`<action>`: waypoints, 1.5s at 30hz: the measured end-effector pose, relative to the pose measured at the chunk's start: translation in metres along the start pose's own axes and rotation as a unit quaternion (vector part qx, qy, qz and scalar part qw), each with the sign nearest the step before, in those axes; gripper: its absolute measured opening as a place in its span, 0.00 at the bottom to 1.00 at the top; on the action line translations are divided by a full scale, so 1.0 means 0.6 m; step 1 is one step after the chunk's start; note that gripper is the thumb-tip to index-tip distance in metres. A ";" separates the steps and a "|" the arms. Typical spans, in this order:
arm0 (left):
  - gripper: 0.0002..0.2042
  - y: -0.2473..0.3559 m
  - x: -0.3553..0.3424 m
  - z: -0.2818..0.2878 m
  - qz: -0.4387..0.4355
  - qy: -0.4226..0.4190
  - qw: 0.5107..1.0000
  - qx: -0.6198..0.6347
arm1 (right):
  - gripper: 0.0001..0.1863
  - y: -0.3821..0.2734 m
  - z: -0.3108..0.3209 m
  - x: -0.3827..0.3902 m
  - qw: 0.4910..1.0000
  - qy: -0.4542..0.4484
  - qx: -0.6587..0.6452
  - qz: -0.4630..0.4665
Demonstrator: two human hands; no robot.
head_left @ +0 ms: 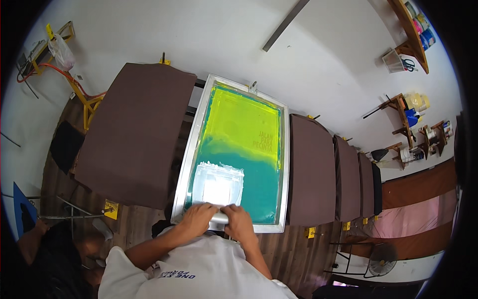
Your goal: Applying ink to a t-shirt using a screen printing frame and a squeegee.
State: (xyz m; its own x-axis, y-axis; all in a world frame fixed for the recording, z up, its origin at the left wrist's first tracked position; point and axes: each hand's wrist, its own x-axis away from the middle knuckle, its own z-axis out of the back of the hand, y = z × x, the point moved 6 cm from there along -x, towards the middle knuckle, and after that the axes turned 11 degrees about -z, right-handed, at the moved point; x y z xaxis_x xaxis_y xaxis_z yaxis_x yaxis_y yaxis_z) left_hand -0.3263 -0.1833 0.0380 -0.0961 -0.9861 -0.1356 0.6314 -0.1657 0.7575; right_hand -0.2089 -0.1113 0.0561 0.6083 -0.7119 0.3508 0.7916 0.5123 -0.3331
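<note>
A screen printing frame (286, 169) with a silver metal rim lies in front of me. Its mesh is yellow-green at the far end and teal nearer me, with small lettering at the right. A patch of white ink (234, 182) covers the near left of the mesh. At the near edge of that patch, my left hand (198, 218) and my right hand (238, 223) are closed side by side on a squeegee (219, 218). Only a pale strip of the squeegee shows between the hands; its blade is hidden.
Brown cloth-covered boards flank the frame, one at left (134, 134) and several at right (311, 169). A person in dark clothes (55, 264) is at lower left, beside a blue panel (24, 212). Wall shelves (414, 35) hold containers; a fan (382, 259) stands at lower right.
</note>
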 end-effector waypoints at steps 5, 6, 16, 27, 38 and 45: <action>0.17 -0.078 -0.104 0.030 -0.003 0.084 0.995 -0.049 | 0.24 0.018 0.037 -0.130 0.997 0.071 -0.014 0.020; 0.17 -0.088 -0.115 0.030 0.016 0.085 0.995 -0.042 | 0.23 0.023 0.032 -0.147 0.997 0.071 -0.016 0.021; 0.21 -0.024 -0.017 -0.010 0.073 -0.076 0.994 0.002 | 0.22 0.021 -0.012 -0.030 0.998 -0.040 -0.043 0.005; 0.21 -0.080 -0.125 0.022 0.084 -0.032 0.996 0.005 | 0.21 0.037 0.028 -0.146 0.998 0.049 -0.015 0.022; 0.18 -0.014 -0.041 -0.006 0.118 -0.166 0.979 -0.005 | 0.23 0.029 0.007 -0.046 0.993 -0.100 -0.034 0.044; 0.18 -0.073 -0.108 0.007 0.066 0.044 0.997 -0.004 | 0.22 0.047 0.022 -0.136 0.998 0.048 -0.001 0.036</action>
State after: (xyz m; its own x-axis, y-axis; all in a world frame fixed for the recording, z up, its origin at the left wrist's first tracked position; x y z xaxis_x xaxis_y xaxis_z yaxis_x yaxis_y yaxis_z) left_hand -0.3514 -0.1124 0.0162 0.0557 -0.9944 -0.0903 0.6407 -0.0338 0.7670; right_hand -0.2354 -0.0325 0.0299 0.6552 -0.7161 0.2406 0.7459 0.5627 -0.3564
